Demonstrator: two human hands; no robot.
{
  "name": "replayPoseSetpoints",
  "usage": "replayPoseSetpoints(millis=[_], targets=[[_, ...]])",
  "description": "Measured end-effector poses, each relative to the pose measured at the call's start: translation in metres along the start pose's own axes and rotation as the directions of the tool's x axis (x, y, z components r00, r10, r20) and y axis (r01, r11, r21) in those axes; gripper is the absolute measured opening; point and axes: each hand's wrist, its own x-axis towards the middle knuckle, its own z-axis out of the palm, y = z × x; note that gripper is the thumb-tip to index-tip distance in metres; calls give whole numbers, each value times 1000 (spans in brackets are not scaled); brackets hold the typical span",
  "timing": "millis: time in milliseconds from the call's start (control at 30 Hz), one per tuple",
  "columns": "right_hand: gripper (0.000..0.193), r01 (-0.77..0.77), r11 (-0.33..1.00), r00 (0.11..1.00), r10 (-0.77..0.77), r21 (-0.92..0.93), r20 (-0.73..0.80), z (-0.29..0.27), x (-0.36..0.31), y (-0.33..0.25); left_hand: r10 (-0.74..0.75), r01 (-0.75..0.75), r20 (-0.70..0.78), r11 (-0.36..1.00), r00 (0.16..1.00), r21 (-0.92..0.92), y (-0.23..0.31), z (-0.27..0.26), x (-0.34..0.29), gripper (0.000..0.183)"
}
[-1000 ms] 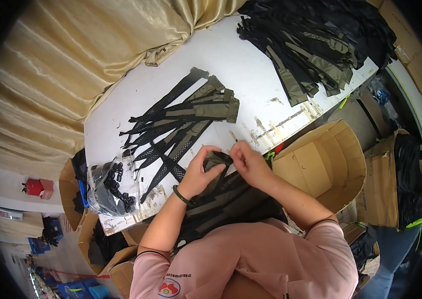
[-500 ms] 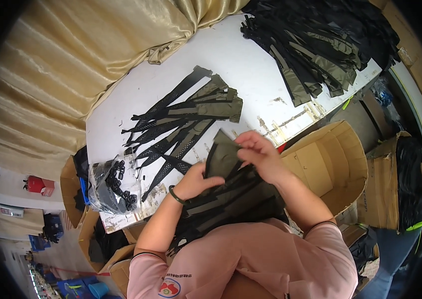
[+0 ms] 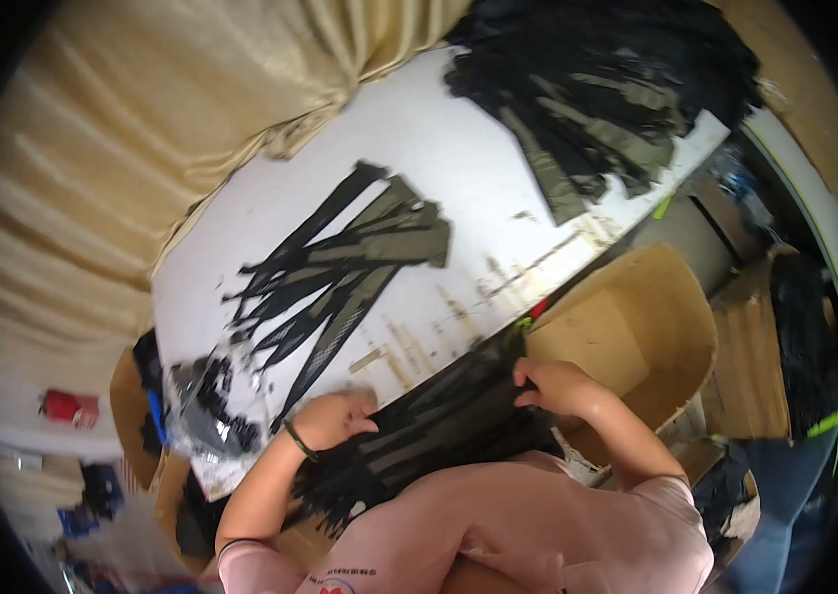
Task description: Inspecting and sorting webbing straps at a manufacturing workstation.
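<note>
Across my lap lies a pile of olive and black fabric strips (image 3: pixel 454 401), some with mesh. My left hand (image 3: pixel 332 421) is beside the left end of the pile, at the table's near edge. Its thumb stands apart from the fingers, which are smeared by motion. At the pile's right end is my right hand (image 3: pixel 560 386), its thumb and forefinger apart at the edge of the cloth. Farther off, a fan of similar olive and black mesh strips (image 3: pixel 369 243) rests on the white table (image 3: pixel 419 129).
A big heap of black and olive strips (image 3: pixel 617 89) covers the table's far right. Clear plastic bag (image 3: pixel 206 416) with small black parts sits at its left corner. An open cardboard box (image 3: pixel 637 297) stands right of me. A tan curtain (image 3: pixel 171 109) hangs along the left.
The olive and black piece held up between my hands has come down onto the lap pile. My hands have moved lower and apart; the whole view has shifted somewhat.
</note>
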Motion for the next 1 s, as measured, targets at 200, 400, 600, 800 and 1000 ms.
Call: replayPoseSetpoints(millis=[200, 400, 600, 800, 1000], targets=[[33, 199, 968, 862, -246, -151, -443, -17, 44, 6, 307, -191, -567, 948, 764, 256, -8, -52, 130, 35], [29, 389, 921, 889, -375, 2, -262, 7, 54, -16, 312, 121, -597, 810, 739, 574, -38, -41, 233, 51], [30, 391, 904, 892, -326, 173, -315, -3, 49, -4, 297, 36, -580, 869, 759, 493, -10, -51, 215, 26], [40, 471, 873, 419, -350, -129, -838, -23, 61, -47, 157, -204, -500, 978, 852, -39, 75, -35, 144, 22], [29, 526, 848, 568, -286, 72, -772, 7, 90, -53, 115, -321, -564, 905, 818, -280, 67, -10, 120, 27]])
